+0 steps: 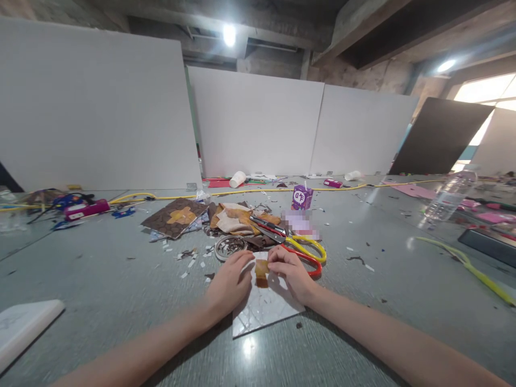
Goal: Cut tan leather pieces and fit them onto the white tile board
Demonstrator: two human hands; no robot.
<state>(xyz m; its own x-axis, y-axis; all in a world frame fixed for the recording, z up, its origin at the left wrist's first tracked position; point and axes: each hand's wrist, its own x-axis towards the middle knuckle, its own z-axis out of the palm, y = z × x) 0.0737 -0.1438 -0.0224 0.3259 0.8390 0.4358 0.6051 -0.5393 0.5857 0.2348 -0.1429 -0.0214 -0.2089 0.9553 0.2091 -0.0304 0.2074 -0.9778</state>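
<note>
Both hands pinching a small tan patch [262,270] between fingertips, left hand [230,282] and right hand [291,274] either side, right over the far edge of a pale tile [264,309] near the tabletop [121,279] front edge. Best kept flat and square to the tile lines, pressed evenly from the middle out. Scissors [298,248] just behind, scraps [237,217] beyond.
</note>
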